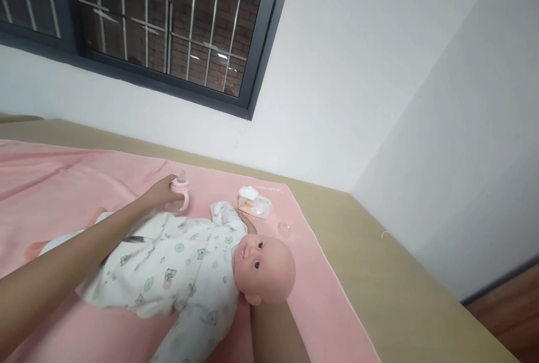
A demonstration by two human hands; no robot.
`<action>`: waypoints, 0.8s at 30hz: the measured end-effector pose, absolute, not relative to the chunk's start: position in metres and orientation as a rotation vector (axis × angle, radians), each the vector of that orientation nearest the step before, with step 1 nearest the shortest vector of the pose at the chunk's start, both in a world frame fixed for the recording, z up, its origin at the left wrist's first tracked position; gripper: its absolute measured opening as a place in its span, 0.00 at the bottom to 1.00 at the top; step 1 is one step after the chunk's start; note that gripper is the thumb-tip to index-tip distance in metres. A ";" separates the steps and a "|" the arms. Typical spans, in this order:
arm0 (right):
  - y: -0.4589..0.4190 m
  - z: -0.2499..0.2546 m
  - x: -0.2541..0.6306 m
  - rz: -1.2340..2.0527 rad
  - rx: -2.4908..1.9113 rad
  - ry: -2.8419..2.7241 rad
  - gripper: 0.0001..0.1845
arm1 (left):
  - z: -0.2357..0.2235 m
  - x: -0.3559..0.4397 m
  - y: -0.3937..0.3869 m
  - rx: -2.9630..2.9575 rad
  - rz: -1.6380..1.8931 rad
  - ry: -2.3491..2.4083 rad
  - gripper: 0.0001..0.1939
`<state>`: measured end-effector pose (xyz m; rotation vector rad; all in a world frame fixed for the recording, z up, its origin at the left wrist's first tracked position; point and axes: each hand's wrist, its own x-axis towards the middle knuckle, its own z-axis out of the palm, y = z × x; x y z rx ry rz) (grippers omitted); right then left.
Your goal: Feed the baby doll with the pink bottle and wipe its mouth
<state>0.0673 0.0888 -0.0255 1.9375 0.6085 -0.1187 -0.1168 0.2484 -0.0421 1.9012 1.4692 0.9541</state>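
Observation:
My left hand (162, 192) reaches across from the left and is closed round a baby bottle (181, 188) with a pink collar, pink handle and clear teat. The bottle stands upright beyond the doll's body. A bald baby doll (181, 262) in a white printed outfit lies on its back, its head to the right. From the bottom edge my right forearm passes beneath the doll's head and neck. A bit of my right hand (248, 223) shows at the far side of the neck, holding the doll there; most of its fingers are hidden.
A pink blanket (113, 178) covers much of the wooden surface (370, 251). Beyond the doll's head lie a small clear packet with white tissue (255, 205) and a clear bottle cap (284, 229). White walls and a barred window (168, 21) close off the back.

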 end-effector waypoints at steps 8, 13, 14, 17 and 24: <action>0.084 -0.023 0.066 -0.041 2.459 1.018 0.08 | 0.007 -0.088 0.216 1.851 1.037 1.245 0.26; 0.086 -0.022 0.068 -0.195 2.356 0.862 0.09 | 0.025 -0.072 0.192 1.822 1.052 1.165 0.23; 0.086 -0.022 0.068 -0.217 2.358 0.844 0.09 | 0.028 -0.071 0.188 1.820 1.054 1.135 0.22; 0.086 -0.023 0.067 -0.231 2.358 0.846 0.11 | 0.038 -0.070 0.175 1.812 1.054 0.982 0.23; 0.082 -0.015 0.066 -0.152 2.116 0.729 0.19 | 0.050 -0.079 0.144 2.232 0.893 0.885 0.23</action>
